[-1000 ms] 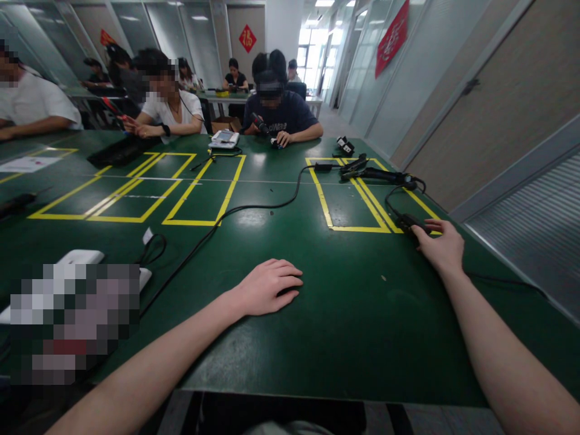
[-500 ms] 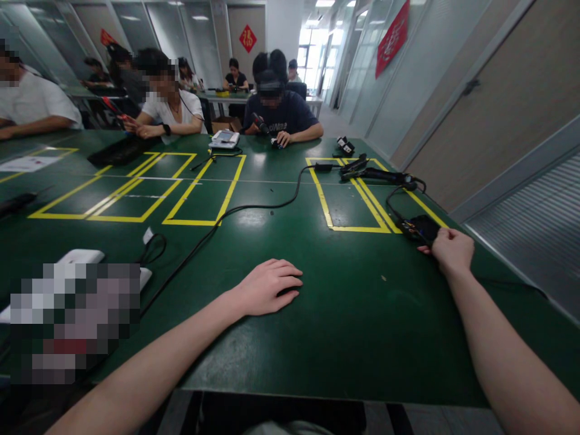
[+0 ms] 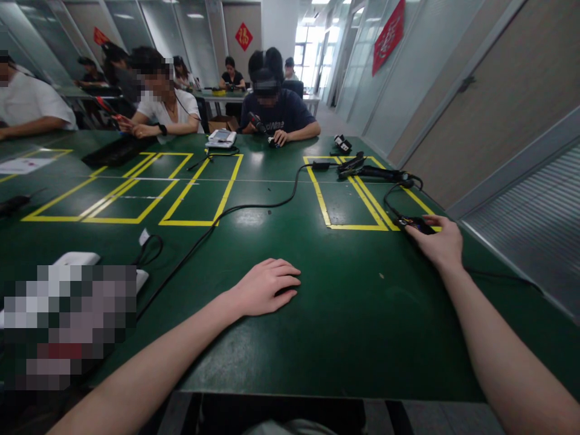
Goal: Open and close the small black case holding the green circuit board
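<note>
My left hand [image 3: 270, 286] lies palm down on the green table [image 3: 335, 326], fingers a little apart, holding nothing. At the right, my right hand [image 3: 441, 241] has its thumb and fingers around a small black device [image 3: 417, 225] with coloured wires showing. A cable joins that device to a black jointed arm-like tool [image 3: 374, 173] lying across the yellow tape. Some of the device is hidden behind my right hand.
A long black cable [image 3: 244, 207] crosses the table. At the left lie white items [image 3: 77, 258], partly blurred out, and a black tray [image 3: 115, 151]. A black and white part [image 3: 342, 144] lies at the back right. Across the table, a person [image 3: 281, 115] holds a tool.
My right hand has turned and shifted slightly left, its thumb and fingers now around the black device, which looks lower and flatter. My left hand stays in place on the table.
</note>
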Motion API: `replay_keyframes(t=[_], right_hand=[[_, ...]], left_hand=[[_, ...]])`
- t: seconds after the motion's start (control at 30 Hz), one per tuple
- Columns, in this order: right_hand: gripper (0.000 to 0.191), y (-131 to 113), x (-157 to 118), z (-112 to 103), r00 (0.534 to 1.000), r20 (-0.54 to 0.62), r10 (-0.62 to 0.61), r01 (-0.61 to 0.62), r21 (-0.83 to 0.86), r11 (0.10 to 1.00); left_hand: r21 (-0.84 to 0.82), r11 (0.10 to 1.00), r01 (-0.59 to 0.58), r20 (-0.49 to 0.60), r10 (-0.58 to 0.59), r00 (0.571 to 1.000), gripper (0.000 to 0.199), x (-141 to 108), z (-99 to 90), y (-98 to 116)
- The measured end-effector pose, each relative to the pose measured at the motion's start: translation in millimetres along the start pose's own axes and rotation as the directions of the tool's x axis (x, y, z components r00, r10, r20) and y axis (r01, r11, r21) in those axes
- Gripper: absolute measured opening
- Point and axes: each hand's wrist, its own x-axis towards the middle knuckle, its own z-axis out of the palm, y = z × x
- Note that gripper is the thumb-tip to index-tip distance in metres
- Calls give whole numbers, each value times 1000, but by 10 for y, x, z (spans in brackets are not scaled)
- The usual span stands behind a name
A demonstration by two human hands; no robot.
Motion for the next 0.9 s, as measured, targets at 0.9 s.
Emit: replay_keyframes(t=[0.9], right_hand=[[33, -116, -35, -1, 999, -36, -12, 18, 151, 988]], left_hand=[[-13, 1000, 6, 7, -6, 1000, 25, 1, -23, 18]])
